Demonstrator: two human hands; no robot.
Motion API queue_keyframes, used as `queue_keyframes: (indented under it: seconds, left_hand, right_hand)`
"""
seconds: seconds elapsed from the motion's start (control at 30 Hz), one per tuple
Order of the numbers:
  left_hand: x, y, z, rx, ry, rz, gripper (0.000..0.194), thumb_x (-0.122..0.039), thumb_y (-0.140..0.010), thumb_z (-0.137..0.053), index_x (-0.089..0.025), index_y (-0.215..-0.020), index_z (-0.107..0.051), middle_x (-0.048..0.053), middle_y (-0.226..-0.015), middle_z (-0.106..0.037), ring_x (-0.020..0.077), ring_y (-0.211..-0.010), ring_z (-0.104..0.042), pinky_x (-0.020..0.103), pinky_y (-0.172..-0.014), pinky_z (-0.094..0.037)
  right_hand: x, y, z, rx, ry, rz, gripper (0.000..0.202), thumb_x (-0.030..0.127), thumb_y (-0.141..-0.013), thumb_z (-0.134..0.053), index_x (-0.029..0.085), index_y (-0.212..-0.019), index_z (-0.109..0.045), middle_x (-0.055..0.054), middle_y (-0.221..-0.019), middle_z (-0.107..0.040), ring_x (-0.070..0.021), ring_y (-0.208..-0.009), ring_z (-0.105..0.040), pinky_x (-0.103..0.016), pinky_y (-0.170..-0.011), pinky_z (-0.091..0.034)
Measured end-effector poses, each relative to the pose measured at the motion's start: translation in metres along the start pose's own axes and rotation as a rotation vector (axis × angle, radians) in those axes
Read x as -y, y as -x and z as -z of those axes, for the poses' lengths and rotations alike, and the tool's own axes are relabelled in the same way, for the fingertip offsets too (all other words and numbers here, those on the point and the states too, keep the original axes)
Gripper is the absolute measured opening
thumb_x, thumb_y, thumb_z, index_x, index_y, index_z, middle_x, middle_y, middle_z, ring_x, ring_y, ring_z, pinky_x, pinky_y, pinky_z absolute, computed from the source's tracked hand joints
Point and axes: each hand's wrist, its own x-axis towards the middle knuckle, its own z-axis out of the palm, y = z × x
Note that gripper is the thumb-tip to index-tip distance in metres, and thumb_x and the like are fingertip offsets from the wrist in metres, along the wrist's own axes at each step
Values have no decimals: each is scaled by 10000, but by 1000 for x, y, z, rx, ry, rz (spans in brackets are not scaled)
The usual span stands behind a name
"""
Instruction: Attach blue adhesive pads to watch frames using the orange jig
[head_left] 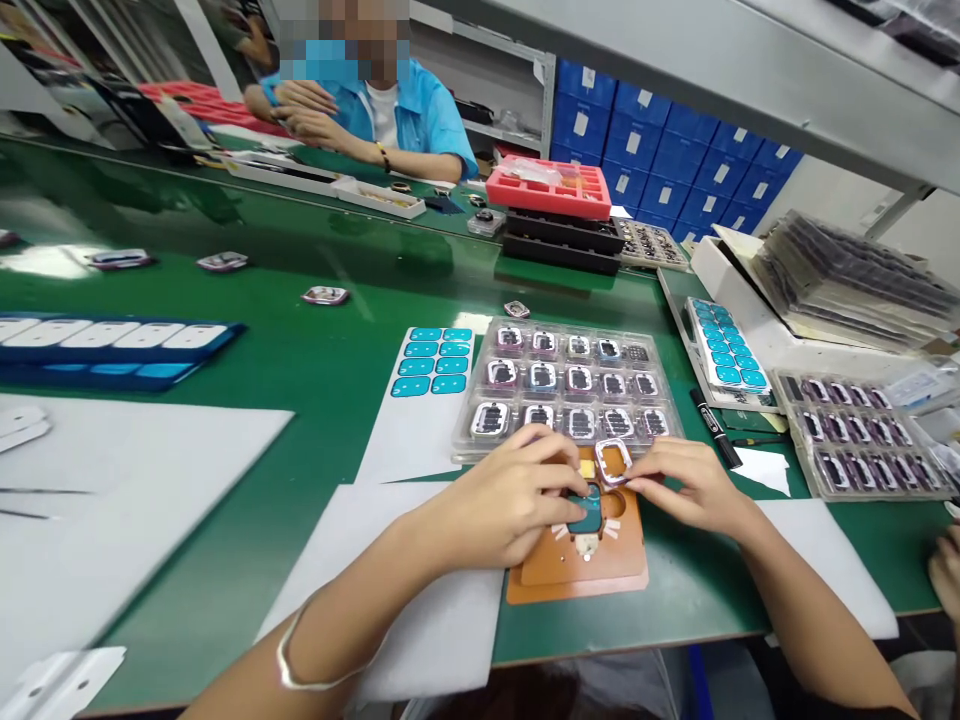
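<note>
Between the thumb and fingers of my right hand (pixel 686 482) is a squarish watch-case frame (pixel 613 463) with a white and purple rim, tilted above the far right of an orange fixture plate (pixel 577 570). My left hand (pixel 510 495) reaches over the fixture from the left, its fingers bent and their tips on a teal rectangular pad (pixel 586 512) seated there. My left thumb is mostly hidden. Beside the pad, a round recess (pixel 615 505) shows in the plate. Directly behind stands a clear tray (pixel 574 385) with several similar frames in its pockets.
White paper (pixel 420 590) and a sheet of blue labels (pixel 431 365) lie to the left. To the right are a black marker (pixel 714 428) and another filled tray (pixel 855 435). Loose frames dot the green bench (pixel 405 290). Across it sits a person in blue (pixel 431 110).
</note>
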Motion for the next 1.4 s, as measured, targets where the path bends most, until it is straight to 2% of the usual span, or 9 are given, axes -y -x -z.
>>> queue_keyframes:
  seconds: [0.1, 0.27, 0.4, 0.53, 0.67, 0.77, 1.13, 1.3, 1.4]
  left_hand:
    - [-1, 0, 0, 3, 12, -8, 347, -11, -815, -468, -207, -963, -713, 11, -1017, -729, 225, -986, -530, 414, -888, -368]
    - [-2, -3, 3, -28, -20, 19, 320, -31, -852, -453, -185, -978, -704, 5, -991, -732, 221, -977, -537, 396, -871, -364]
    - [-3, -3, 7, -73, -62, 62, 295, -84, -904, -436, -190, -997, -697, 6, -949, -738, 217, -968, -546, 388, -861, -366]
    - [-3, -2, 13, -131, -94, 132, 267, -304, -937, -549, -166, -1135, -664, 43, -994, -730, 224, -970, -549, 375, -847, -385]
    - [-4, -1, 14, -123, -112, 184, 461, -549, -814, -687, -163, -1066, -691, 56, -1017, -725, 255, -998, -550, 391, -863, -386]
    - [-5, -2, 13, -85, -124, 203, 512, -616, -772, -696, -174, -1030, -707, 53, -1012, -730, 260, -996, -560, 400, -863, -380]
    - [-6, -2, 7, 14, -62, 283, 417, -584, -797, -688, -193, -939, -722, 51, -1026, -719, 260, -1021, -550, 421, -892, -335]
    - [-11, -8, 2, -38, 111, 383, 465, -538, -733, -771, -209, -1056, -705, 55, -1044, -706, 249, -996, -540, 412, -873, -409]
    - [-16, -10, -4, -87, 224, 349, 614, -526, -702, -800, -262, -1233, -643, 74, -1186, -656, 255, -1076, -498, 445, -951, -439]
  right_hand:
    - [0, -1, -1, 3, -10, 7, 96, 229, -953, -589, 197, -971, -678, -28, -763, -676, -138, -636, -573, -265, -569, -460]
    - [-3, -2, -1, -100, 32, -50, 157, 317, -895, -678, 202, -1002, -670, -117, -1126, -665, -227, -1004, -622, -405, -859, -503]
    - [-4, -2, -1, -46, 28, -76, 103, 285, -893, -677, 221, -972, -655, -91, -1205, -683, -238, -1027, -615, -456, -886, -486]
    - [6, -2, -7, -92, 10, -54, 170, 309, -853, -725, 228, -991, -668, -76, -1134, -713, -231, -962, -602, -437, -831, -507]
    - [20, -1, -21, -123, -12, -4, 196, 323, -844, -740, 210, -991, -677, -88, -1135, -712, -220, -924, -576, -407, -788, -507]
    - [25, 0, -30, -157, 2, 15, 194, 343, -850, -736, 204, -972, -679, -94, -1138, -713, -218, -896, -551, -394, -753, -506]
    - [23, 3, -34, -134, 21, 1, 181, 350, -828, -760, 207, -876, -659, -75, -1093, -725, -217, -867, -523, -379, -735, -484]
    - [24, 3, -34, -134, -24, -47, 290, 332, -825, -752, 223, -1054, -611, -64, -1024, -698, -211, -884, -531, -363, -768, -484]
    - [25, 4, -37, -208, -176, -140, 409, 400, -768, -791, 250, -1069, -559, -34, -936, -627, -200, -863, -558, -328, -736, -497]
